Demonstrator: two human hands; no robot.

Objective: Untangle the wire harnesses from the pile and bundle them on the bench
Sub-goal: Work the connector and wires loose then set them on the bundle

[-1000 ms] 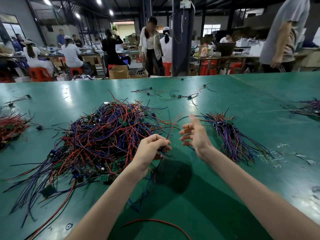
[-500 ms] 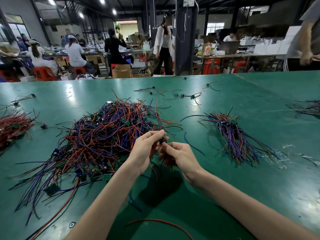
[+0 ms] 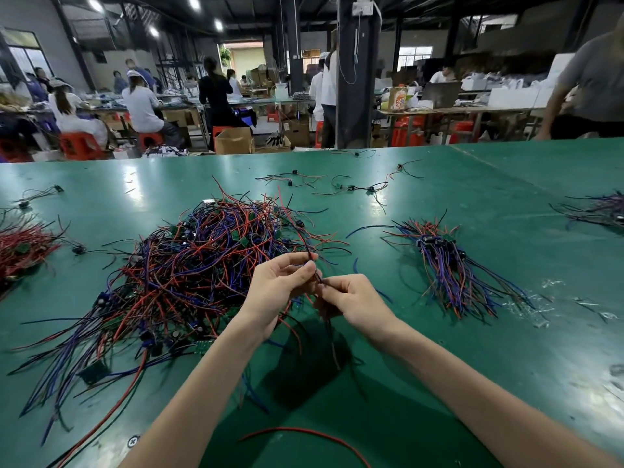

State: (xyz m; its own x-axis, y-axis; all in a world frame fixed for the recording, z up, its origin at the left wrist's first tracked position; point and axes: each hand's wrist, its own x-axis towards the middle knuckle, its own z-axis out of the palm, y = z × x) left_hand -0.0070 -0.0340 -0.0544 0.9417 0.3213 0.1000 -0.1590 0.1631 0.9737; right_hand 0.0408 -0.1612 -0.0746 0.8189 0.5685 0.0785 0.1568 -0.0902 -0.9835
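Note:
A big tangled pile of red, blue and black wire harnesses (image 3: 189, 275) with small green boards lies on the green bench (image 3: 472, 366), left of centre. My left hand (image 3: 277, 292) and my right hand (image 3: 354, 302) meet just right of the pile. Both pinch one thin dark harness (image 3: 329, 327) whose wires hang down below the hands. A sorted bundle of harnesses (image 3: 452, 268) lies to the right of my hands.
A red wire pile (image 3: 20, 248) sits at the left edge and another bundle (image 3: 604, 211) at the far right. Loose harnesses (image 3: 351, 188) lie at the back. One red wire (image 3: 304, 434) lies near me. People work at benches behind.
My right hand, open and apart a second ago, came left to meet the left hand and now pinches the harness. Both hands stay close together above the bench.

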